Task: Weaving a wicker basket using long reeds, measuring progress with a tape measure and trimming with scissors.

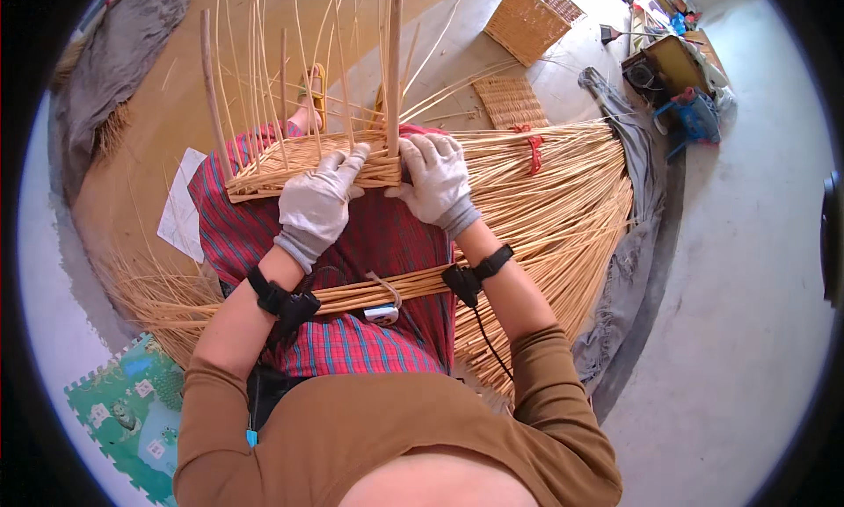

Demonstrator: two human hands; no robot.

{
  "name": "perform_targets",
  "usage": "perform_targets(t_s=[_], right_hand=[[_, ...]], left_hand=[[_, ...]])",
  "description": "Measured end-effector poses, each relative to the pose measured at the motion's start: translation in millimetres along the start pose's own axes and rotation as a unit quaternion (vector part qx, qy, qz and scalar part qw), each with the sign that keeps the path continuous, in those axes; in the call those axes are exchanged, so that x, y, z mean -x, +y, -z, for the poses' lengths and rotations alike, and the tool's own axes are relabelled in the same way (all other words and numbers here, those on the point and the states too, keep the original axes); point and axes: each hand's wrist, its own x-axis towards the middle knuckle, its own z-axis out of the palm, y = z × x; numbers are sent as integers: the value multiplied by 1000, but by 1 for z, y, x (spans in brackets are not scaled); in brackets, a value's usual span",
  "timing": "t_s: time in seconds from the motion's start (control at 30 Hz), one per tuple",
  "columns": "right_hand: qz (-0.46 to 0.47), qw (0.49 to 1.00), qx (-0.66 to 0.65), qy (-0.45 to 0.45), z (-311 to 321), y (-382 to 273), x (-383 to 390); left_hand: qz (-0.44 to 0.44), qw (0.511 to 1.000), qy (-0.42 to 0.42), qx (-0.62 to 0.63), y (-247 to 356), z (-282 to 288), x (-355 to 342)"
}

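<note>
Pale floor, wicker panels, cane bundle, left hand and right hand pinching woven base

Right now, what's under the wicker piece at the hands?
Red plaid cloth shows past the near edge of the wicker piece. What's directly beneath is covered; can't tell.

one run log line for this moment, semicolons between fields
left hand: gloved, at near edge of wicker piece; right hand: gloved, by right corner post; rods: spread at right
</note>
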Motion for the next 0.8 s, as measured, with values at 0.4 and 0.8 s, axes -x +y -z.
perform_targets(t_s=[0.4, 0.8], right_hand=[[-389, 619, -682, -30, 6, 6, -88], [-363, 441, -815, -100, -31, 12, -111]], left_hand=[[-51, 994, -89, 24, 41, -5, -27], [-105, 992, -70, 4, 19, -29, -25]])
